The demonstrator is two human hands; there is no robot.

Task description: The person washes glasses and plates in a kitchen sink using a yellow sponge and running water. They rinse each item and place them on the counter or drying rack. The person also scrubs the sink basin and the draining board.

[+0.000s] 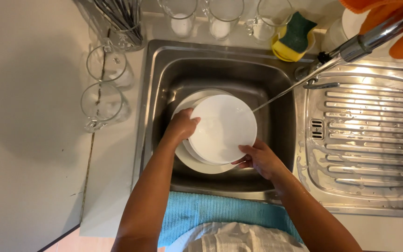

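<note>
Head view: both hands hold a white plate tilted over the sink, above a stack of other plates. Left hand curled on the rim at upper left, fingers closed over the edge; right hand pinches the lower right rim. Thin water stream from the tap hits the plate's right edge. Risk: the wet rim probably slips w/ so light a grip, plate drops on the stack & chips; spray may reach the glass mugs on the counter.
</note>
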